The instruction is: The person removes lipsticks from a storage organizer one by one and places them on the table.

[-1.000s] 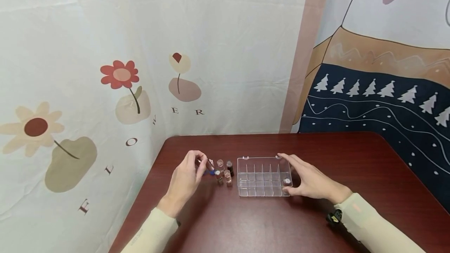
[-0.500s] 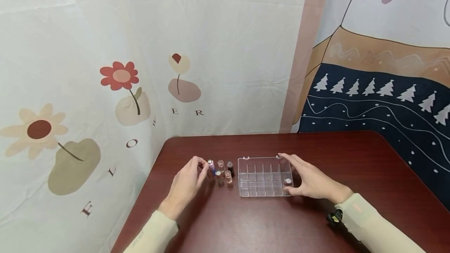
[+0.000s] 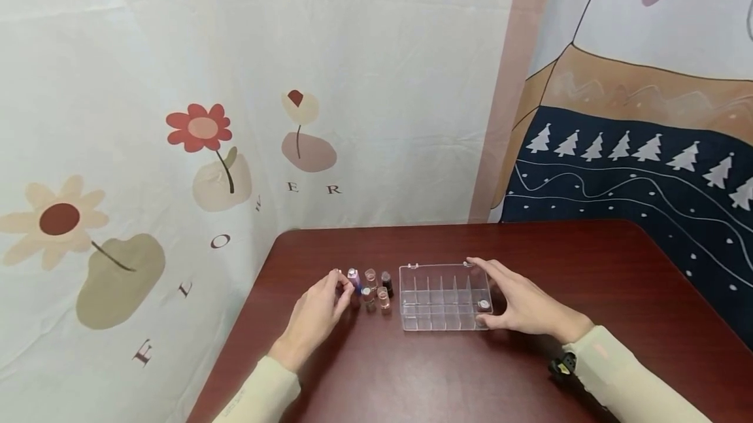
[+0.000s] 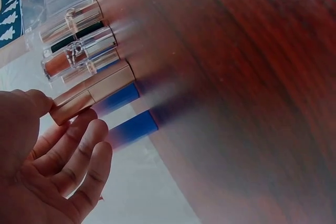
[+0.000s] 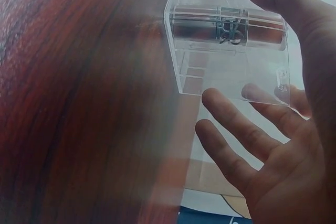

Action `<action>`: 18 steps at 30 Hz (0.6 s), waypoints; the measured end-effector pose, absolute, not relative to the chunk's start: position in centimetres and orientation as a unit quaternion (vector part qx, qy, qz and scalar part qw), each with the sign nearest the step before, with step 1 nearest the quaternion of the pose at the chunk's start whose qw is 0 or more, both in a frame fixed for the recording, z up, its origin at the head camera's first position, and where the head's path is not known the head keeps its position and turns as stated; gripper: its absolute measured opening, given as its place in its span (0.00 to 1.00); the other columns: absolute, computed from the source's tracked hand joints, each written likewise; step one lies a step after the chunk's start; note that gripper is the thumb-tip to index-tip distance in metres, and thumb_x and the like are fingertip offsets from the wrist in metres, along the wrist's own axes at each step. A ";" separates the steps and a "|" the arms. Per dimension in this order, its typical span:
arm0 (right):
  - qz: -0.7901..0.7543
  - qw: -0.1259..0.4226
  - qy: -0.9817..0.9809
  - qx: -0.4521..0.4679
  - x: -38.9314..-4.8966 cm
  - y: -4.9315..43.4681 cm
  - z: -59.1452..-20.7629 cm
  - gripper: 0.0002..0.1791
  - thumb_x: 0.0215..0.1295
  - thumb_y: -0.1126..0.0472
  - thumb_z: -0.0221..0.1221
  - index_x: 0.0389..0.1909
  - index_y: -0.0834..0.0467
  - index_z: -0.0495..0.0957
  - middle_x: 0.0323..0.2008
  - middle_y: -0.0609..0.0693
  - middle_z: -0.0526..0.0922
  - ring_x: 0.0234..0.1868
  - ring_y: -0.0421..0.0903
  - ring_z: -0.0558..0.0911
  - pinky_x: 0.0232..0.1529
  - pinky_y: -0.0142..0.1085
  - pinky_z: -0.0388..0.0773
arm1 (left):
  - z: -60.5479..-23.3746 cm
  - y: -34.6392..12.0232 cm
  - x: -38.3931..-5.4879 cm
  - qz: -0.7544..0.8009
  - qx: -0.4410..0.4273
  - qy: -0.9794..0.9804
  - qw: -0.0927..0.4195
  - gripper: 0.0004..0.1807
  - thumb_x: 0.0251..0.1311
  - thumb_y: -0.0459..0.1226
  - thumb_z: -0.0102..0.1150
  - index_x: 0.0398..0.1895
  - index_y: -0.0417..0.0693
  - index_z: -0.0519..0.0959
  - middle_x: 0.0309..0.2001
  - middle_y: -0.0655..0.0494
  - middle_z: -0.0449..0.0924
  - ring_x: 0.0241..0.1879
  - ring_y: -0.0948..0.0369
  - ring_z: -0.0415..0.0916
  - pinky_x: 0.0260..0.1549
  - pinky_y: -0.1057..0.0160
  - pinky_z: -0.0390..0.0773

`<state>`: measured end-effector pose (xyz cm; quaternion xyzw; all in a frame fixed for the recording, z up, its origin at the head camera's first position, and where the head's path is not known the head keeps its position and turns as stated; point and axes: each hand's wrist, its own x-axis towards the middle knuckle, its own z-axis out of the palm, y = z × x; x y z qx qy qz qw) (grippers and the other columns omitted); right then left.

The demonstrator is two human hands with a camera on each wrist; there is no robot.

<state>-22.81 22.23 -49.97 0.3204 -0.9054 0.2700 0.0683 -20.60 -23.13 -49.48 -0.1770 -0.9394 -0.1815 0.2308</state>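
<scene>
My left hand (image 3: 317, 308) pinches the top of a shiny rose-gold lipstick tube (image 4: 94, 92), which stands upright at the near left of a cluster of lipsticks. Behind its fingers in the left wrist view are two blue-and-pink tubes (image 4: 134, 129). My right hand (image 3: 520, 302) grips the right end of a clear compartment box (image 3: 444, 328), thumb at the front and fingers at the back corner. In the box's right end compartment stands one lipstick with a clear middle band (image 5: 197, 27); the other compartments hold nothing visible.
Between the left hand and the box stand a dark tube (image 3: 386, 284), a clear-capped lipstick (image 3: 384, 300) and others close together. The reddish-brown table (image 3: 412, 377) reaches back to a printed curtain (image 3: 382, 83) behind and at the left.
My left hand has lowered the rose-gold tube from a tilt over the cluster to upright on the table, uncovering the purple-blue tube. My right hand stays on the box.
</scene>
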 end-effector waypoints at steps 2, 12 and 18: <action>0.268 0.066 -0.906 0.320 -22.8 22.2 -49.9 0.63 0.59 0.49 0.87 0.92 0.44 0.62 0.75 0.49 0.82 0.61 0.47 0.89 0.62 0.50 0.92 | -49.5 -23.1 -20.6 -0.184 -0.174 -0.940 0.227 0.07 0.80 0.37 0.74 0.49 0.50 0.82 0.42 0.53 0.92 0.31 0.62 0.78 0.29 0.61 0.79; 0.271 0.066 -0.903 0.326 -22.7 22.3 -49.9 0.63 0.58 0.50 0.87 0.91 0.46 0.63 0.75 0.51 0.82 0.63 0.48 0.89 0.63 0.51 0.91 | -49.3 -23.0 -20.1 -0.195 -0.150 -0.949 0.198 0.07 0.83 0.44 0.71 0.52 0.52 0.84 0.43 0.54 0.92 0.31 0.63 0.84 0.31 0.59 0.84; 0.276 0.057 -0.904 0.323 -22.8 22.4 -49.8 0.63 0.59 0.50 0.87 0.92 0.45 0.63 0.74 0.50 0.82 0.61 0.47 0.89 0.62 0.50 0.92 | -48.8 -23.2 -19.9 -0.192 -0.135 -0.951 0.199 0.13 0.82 0.47 0.72 0.55 0.49 0.86 0.46 0.53 0.91 0.34 0.62 0.86 0.32 0.58 0.85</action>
